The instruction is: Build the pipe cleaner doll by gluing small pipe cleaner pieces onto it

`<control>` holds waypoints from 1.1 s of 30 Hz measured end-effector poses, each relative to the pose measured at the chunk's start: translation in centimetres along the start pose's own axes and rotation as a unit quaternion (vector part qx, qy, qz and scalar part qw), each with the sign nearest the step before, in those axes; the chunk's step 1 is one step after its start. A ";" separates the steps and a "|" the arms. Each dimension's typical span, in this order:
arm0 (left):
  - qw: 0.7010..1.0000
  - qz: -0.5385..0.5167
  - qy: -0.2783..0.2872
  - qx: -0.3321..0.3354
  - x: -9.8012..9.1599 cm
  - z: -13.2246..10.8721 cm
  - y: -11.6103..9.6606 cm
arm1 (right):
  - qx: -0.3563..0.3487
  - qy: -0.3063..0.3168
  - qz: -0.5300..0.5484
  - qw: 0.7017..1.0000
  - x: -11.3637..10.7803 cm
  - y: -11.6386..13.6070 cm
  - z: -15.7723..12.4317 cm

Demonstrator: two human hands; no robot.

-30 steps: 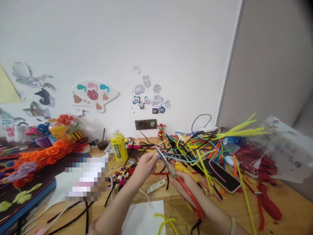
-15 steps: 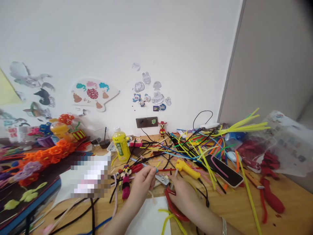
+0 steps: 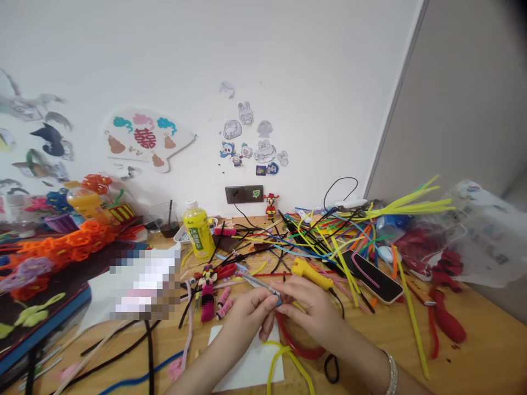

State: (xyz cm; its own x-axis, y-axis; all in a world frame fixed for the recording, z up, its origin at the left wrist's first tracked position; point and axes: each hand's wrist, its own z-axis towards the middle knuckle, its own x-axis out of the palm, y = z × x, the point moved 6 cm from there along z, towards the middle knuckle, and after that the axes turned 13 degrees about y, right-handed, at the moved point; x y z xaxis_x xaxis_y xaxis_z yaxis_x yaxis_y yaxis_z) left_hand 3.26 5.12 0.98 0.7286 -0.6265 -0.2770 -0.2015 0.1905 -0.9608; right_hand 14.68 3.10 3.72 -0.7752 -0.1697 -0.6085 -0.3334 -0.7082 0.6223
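Observation:
My left hand (image 3: 256,310) is closed, pinching a small blue piece (image 3: 279,299) whose kind I cannot make out. My right hand (image 3: 310,307) meets it there, thumb and fingertips against the same piece. Red-handled scissors (image 3: 302,348) remain in my right hand; their blades (image 3: 252,280) point up and left past my fingers, and the pivot is hidden. Below the hands lie white paper (image 3: 247,370) and a bent yellow pipe cleaner (image 3: 288,354). Left of my left hand is a small pipe-cleaner doll (image 3: 208,293) with a magenta body, beside two short pink-and-dark rolls (image 3: 224,303).
A yellow glue gun (image 3: 312,272) with a black cord lies beyond my right hand. Further right are a phone (image 3: 373,277), a heap of pipe cleaners (image 3: 329,236) and a red-handled tool (image 3: 448,318). A drink bottle (image 3: 198,230) stands at left, near orange pipe-cleaner flowers (image 3: 78,241).
My hands have come together, the right fingers now reaching the blue piece at the left fingertips. The scissors have swung to point further up-left. The view has shifted slightly.

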 end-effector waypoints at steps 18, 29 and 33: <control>0.991 -0.067 0.110 -0.025 0.3 -0.2 -0.7 | -0.003 0.015 -0.023 1.000 -1.2 -0.3 -0.3; 1.000 0.006 0.005 -0.024 0.0 0.1 -0.5 | 0.034 0.001 0.003 0.999 -0.8 -0.7 -0.2; 0.993 0.093 -0.075 -0.019 -0.1 -0.2 -0.3 | 0.126 -0.016 0.070 0.989 0.0 -2.1 -0.2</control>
State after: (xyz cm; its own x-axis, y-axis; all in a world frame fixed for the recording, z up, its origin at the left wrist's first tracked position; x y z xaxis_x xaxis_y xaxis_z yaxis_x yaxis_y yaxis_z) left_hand 3.12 5.03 1.28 0.7658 -0.4627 -0.4465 -0.3634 0.2615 -0.8942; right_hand 15.51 4.46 2.27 -0.8383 -0.2293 -0.4946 -0.3423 -0.4848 0.8049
